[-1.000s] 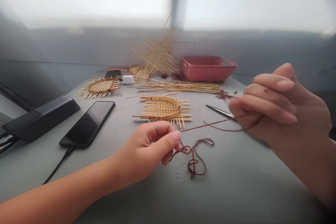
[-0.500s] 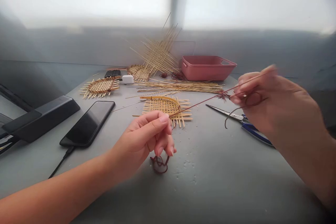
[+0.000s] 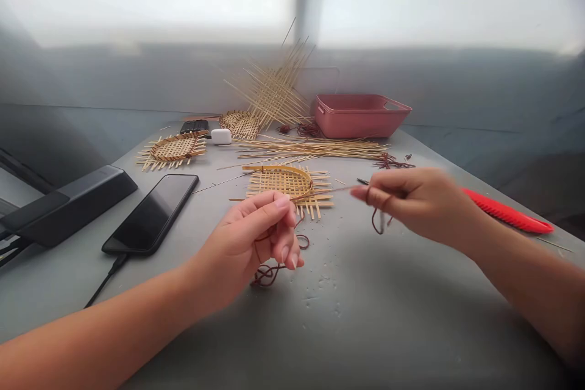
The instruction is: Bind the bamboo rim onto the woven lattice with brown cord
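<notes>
Head view. The right hand [image 3: 415, 201] has come down from its raised place and moved in toward the left hand [image 3: 258, 231], of which it now lies at about 3 o'clock; the left hand has hardly shifted. The span of dark red cord [image 3: 333, 191] between them is accordingly shorter and flatter. In judgement, this marks a passage of drawing out or sorting cord, with neither end yet fastened. The move also covers most of the scissors [image 3: 362, 181], leaving a dark tip at 10 o'clock of the right hand, and exposes a red handle [image 3: 507, 210] at 3 o'clock.

Left fingers: thumb and forefinger pressed together, pinching the cord; the lower fingers loosely curled, with cord passing among them and loose loops at 6 o'clock. Right fingers: thumb and forefinger drawn together on the cord, slightly blurred, the others folded in; a loop hangs beneath.

The woven mat [image 3: 278, 183], with its curved yellow strip, rests on the tabletop [image 3: 356, 317] at 1 o'clock of the left hand, apparently untouched; whether the cord joins it cannot be told.
</notes>
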### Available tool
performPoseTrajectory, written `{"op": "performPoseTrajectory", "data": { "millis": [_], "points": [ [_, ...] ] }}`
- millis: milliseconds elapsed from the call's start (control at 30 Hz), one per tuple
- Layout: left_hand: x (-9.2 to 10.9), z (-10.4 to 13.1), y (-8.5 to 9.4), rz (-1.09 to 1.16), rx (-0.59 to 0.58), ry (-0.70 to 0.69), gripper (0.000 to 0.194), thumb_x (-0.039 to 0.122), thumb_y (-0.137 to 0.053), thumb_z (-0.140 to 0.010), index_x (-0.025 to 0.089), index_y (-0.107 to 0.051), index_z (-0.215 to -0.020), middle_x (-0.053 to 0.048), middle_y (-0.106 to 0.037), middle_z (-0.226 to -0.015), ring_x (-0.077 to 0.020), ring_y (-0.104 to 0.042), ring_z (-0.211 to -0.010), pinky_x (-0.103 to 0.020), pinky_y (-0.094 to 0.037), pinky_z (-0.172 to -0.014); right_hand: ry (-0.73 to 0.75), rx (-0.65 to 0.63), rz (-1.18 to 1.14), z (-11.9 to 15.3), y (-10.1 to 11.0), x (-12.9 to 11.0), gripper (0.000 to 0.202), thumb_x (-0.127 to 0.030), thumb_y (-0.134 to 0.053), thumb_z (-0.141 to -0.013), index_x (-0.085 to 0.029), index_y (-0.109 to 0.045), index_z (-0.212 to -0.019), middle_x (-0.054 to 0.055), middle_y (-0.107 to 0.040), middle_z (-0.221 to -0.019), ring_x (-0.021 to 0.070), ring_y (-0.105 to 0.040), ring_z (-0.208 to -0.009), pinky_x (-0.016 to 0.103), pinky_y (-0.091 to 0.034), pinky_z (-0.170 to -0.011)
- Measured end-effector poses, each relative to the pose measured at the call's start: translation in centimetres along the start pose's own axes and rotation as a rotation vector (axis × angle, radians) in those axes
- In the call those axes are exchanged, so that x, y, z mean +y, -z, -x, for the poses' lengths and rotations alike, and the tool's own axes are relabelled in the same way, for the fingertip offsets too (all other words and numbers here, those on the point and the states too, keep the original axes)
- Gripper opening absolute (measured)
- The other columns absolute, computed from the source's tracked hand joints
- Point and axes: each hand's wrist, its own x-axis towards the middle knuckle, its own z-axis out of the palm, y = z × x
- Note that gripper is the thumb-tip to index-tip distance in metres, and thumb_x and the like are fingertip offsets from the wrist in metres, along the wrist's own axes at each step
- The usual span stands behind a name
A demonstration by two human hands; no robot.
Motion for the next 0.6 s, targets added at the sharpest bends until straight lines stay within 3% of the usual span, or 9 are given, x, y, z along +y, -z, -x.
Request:
{"op": "performPoseTrajectory", "data": {
  "millis": [67,167,233,267,333,367,467,533,600],
  "points": [
    [0.0,0.0,0.1,0.010,-0.029,0.001,0.025,0.030,-0.056,-0.092,0.018,-0.056,-0.071,0.004,-0.052,-0.048,-0.0105,-0.056,-0.051,-0.028,-0.052,-0.067,-0.082,0.103,-0.299,-0.5,-0.1,-0.1,0.058,-0.064,-0.070,-0.077,-0.021,-0.042,-0.049,-0.004,-0.032,-0.052,0.0106,-0.029,-0.050,0.030,-0.025,-0.048],
    [0.0,-0.1,0.2,0.025,-0.065,-0.002,0.023,0.027,-0.055,-0.091,0.018,-0.055,-0.070,0.004,-0.054,-0.048,-0.0100,-0.055,-0.049,-0.026,-0.051,-0.062,-0.086,0.251,-0.895,-1.4,0.4,-0.6,0.042,-0.044,-0.080,-0.076,-0.021,-0.051,-0.056,-0.003,-0.045,-0.059,0.0117,-0.046,-0.057,0.028,-0.040,-0.055],
    [-0.1,-0.1,0.2,0.026,-0.063,0.008,0.024,0.027,-0.054,-0.092,0.018,-0.055,-0.069,0.003,-0.055,-0.048,-0.0096,-0.055,-0.048,-0.024,-0.050,-0.060,-0.032,0.311,-1.132,-1.7,0.9,-0.8,0.041,-0.032,-0.078,-0.078,-0.021,-0.045,-0.056,-0.006,-0.042,-0.056,0.0091,-0.049,-0.053,0.026,-0.047,-0.057],
    [-0.1,-0.1,0.2,0.023,-0.054,0.016,0.025,0.027,-0.054,-0.092,0.018,-0.055,-0.069,0.003,-0.055,-0.047,-0.0095,-0.055,-0.048,-0.023,-0.049,-0.059,-0.003,0.345,-1.178,-1.6,1.2,-0.8,0.045,-0.031,-0.074,-0.081,-0.021,-0.039,-0.055,-0.008,-0.034,-0.050,0.0065,-0.042,-0.044,0.023,-0.045,-0.051],
    [-0.1,-0.1,0.2,0.017,-0.027,0.037,0.026,0.027,-0.053,-0.093,0.018,-0.056,-0.069,0.003,-0.055,-0.047,-0.0093,-0.055,-0.048,-0.022,-0.049,-0.059,-0.020,0.236,-1.111,-1.4,1.6,-0.6,0.054,-0.036,-0.066,-0.086,-0.020,-0.026,-0.053,-0.011,-0.014,-0.041,0.0036,-0.015,-0.030,0.019,-0.027,-0.033],
    [-0.1,-0.1,0.2,0.017,-0.020,0.042,0.026,0.027,-0.052,-0.093,0.018,-0.056,-0.068,0.003,-0.055,-0.047,-0.0093,-0.055,-0.048,-0.022,-0.049,-0.058,-0.030,0.144,-1.035,-1.2,1.7,-0.5,0.057,-0.045,-0.063,-0.087,-0.021,-0.024,-0.052,-0.011,-0.010,-0.038,0.0046,-0.010,-0.028,0.020,-0.019,-0.030],
    [-0.2,-0.1,0.4,0.023,-0.023,0.035,0.026,0.026,-0.051,-0.093,0.018,-0.056,-0.069,0.003,-0.055,-0.047,-0.0094,-0.055,-0.048,-0.022,-0.048,-0.057,-0.004,-0.041,-0.647,-0.7,1.3,0.1,0.051,-0.061,-0.070,-0.074,-0.025,-0.039,-0.055,-0.011,-0.020,-0.037,0.0072,-0.018,-0.031,0.023,-0.021,-0.032],
    [-0.2,-0.1,0.5,0.019,-0.027,0.026,0.025,0.026,-0.051,-0.093,0.018,-0.056,-0.070,0.003,-0.056,-0.048,-0.0094,-0.055,-0.048,-0.022,-0.048,-0.058,0.074,-0.048,-0.258,-0.5,0.6,0.5,0.041,-0.057,-0.082,-0.062,-0.026,-0.058,-0.072,-0.011,-0.030,-0.043,0.0077,-0.026,-0.037,0.024,-0.027,-0.037],
    [-0.2,-0.1,0.5,0.009,-0.031,0.024,0.026,0.026,-0.050,-0.094,0.018,-0.055,-0.070,0.003,-0.056,-0.048,-0.0094,-0.054,-0.048,-0.023,-0.049,-0.060,0.165,-0.021,0.085,-0.5,0.0,0.9,0.039,-0.058,-0.081,-0.065,-0.024,-0.067,-0.077,-0.008,-0.037,-0.047,0.0092,-0.035,-0.042,0.025,-0.032,-0.042]
  ]
}}
